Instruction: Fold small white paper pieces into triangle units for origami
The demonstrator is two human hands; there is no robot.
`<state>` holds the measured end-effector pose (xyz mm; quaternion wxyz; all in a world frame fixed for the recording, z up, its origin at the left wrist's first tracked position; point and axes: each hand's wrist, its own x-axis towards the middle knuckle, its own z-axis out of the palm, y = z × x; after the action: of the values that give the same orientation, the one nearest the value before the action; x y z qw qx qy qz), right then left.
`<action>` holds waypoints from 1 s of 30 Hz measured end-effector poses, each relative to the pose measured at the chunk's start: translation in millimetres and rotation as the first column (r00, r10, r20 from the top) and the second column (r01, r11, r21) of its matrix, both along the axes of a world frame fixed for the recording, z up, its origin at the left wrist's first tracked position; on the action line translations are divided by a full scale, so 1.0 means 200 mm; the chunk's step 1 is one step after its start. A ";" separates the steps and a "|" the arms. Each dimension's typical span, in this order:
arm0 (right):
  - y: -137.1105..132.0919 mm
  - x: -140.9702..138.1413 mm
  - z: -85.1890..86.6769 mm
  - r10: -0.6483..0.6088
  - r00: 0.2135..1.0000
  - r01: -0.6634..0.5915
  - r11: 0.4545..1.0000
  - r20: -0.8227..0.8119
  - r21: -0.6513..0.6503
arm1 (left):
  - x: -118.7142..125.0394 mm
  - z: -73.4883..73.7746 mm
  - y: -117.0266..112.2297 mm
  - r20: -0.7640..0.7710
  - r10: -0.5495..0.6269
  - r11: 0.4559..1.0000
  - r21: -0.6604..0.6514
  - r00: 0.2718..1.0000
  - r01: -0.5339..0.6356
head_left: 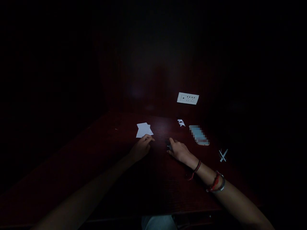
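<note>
On the dark red table, white paper pieces (pixel 144 129) lie overlapped with pointed corners, like a star. Just in front of their lower right edge is my left hand (pixel 142 148), its fingers curled together; whatever is between them is hidden. My right hand (pixel 179 150) is low over the table to the right, fingers bent around a small pale piece (pixel 169 147) that looks like paper. Most of that piece is covered by the fingers and shadow. Beyond the right hand lie small folded white scraps (pixel 181 123).
A phone-shaped object (pixel 199 135), blurred by pixels, lies on the right. Nearer on that side are two crossed pale strips (pixel 223 155), of unclear kind. A white socket plate (pixel 188 98) is on the back wall. The table's (pixel 120 191) front edge runs along the bottom. Surroundings are very dark.
</note>
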<state>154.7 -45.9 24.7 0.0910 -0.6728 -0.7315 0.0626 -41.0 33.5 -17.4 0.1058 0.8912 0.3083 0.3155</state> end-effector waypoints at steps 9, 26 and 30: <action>0.18 0.27 -0.02 0.184 0.968 -0.176 0.982 -0.171 0.063 | 0.19 0.01 0.02 -0.153 -0.005 0.997 0.079 0.988 0.018; 0.49 0.60 0.05 0.251 0.967 -0.251 0.968 -0.033 0.006 | 0.53 -0.03 0.38 -0.267 0.091 0.988 0.146 0.959 -0.053; 0.65 0.72 0.04 0.197 0.979 -0.198 0.980 0.056 -0.002 | 0.59 -0.05 0.49 -0.264 0.151 0.984 0.137 0.953 -0.118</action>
<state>299.5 83.3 31.9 0.0653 -0.5982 -0.7970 0.0513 77.8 131.6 -27.2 -0.0131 0.9077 0.3605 0.2141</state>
